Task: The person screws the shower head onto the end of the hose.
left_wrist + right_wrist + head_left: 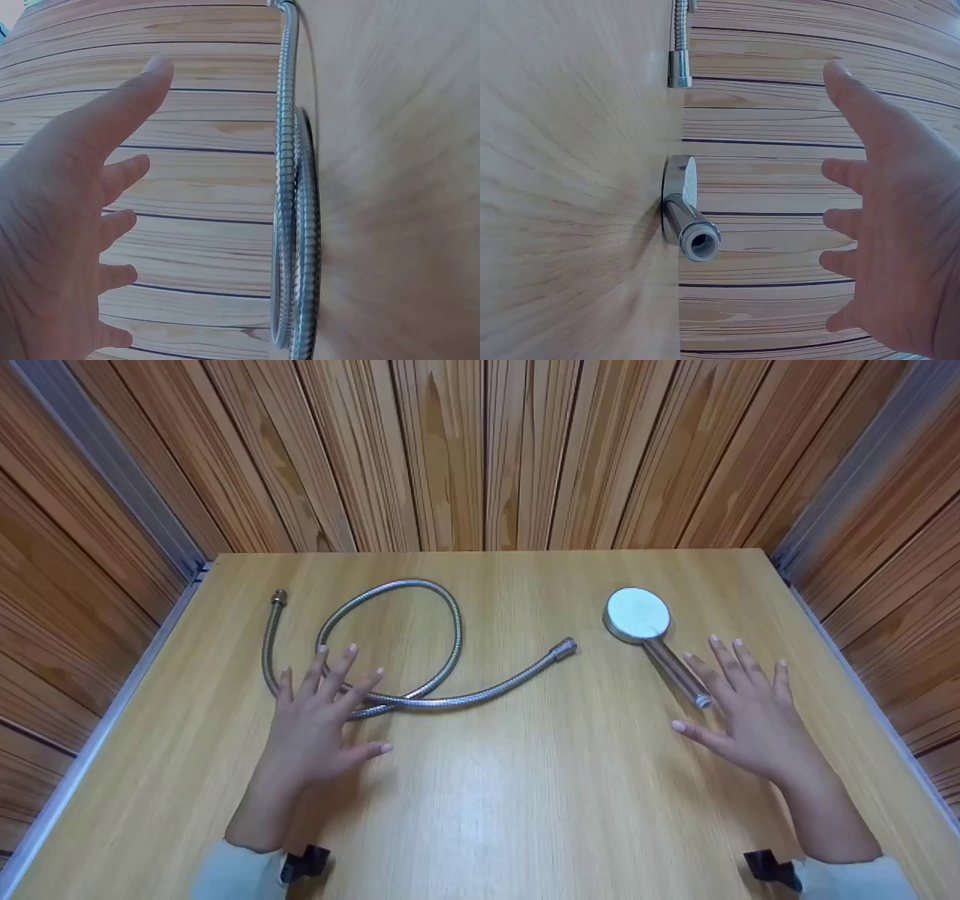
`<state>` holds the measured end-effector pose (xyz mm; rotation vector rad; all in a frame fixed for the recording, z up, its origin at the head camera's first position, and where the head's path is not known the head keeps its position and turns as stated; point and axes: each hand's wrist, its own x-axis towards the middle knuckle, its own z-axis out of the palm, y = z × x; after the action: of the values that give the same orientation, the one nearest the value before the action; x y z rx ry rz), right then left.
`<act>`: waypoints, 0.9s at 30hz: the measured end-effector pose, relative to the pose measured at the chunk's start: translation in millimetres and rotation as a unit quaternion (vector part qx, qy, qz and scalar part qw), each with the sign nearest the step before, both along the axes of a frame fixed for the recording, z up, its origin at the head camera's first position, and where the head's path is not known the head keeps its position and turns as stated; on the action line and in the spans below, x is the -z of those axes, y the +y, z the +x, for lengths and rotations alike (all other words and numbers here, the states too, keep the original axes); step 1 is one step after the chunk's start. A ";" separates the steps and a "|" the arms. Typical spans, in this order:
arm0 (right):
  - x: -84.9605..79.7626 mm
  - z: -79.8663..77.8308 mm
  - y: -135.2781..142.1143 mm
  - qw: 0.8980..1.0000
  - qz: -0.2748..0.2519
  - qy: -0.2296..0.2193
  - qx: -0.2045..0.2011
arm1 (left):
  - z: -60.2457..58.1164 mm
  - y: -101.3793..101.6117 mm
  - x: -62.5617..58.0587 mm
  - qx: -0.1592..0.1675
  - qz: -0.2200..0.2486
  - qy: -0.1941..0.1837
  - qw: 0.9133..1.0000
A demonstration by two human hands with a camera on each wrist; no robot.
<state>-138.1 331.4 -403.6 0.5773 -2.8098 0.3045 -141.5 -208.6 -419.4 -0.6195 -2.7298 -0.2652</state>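
One looped metal hose [409, 702] lies at left on the table [480, 810], likely flexible but springy, best gripped behind its right end fitting [562, 649]. Farther right lies a shower head [637, 615], probably slippery; its handle [677, 671] suits gripping. The left hand [319, 727] and right hand [754, 720] hover nearby, fingers spread wide, holding nothing.

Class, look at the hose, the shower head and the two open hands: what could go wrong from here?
The hose lies looped and crosses itself, so pulling one end might tangle or kink it. The left hand is near that loop; a hasty grab might catch two strands. The shower head lies close to the right hand, so a careless reach could knock it.
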 end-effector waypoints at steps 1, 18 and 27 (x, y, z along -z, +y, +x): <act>-0.5 -0.5 0.6 1.000 -0.005 0.004 -0.003 | -0.8 1.4 0.0 0.001 0.001 -0.002 1.000; -7.4 -6.6 5.4 0.991 -0.131 -0.035 -0.011 | -16.0 31.4 -5.8 0.040 0.028 -0.017 0.999; -7.8 -11.1 11.7 0.973 -0.213 -0.090 -0.004 | -27.9 46.5 -2.9 0.085 0.058 -0.031 0.994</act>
<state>-149.2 343.1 -395.8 0.4799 -2.7771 0.9762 -169.4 -162.1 -416.6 -0.8243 -2.7002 -0.4871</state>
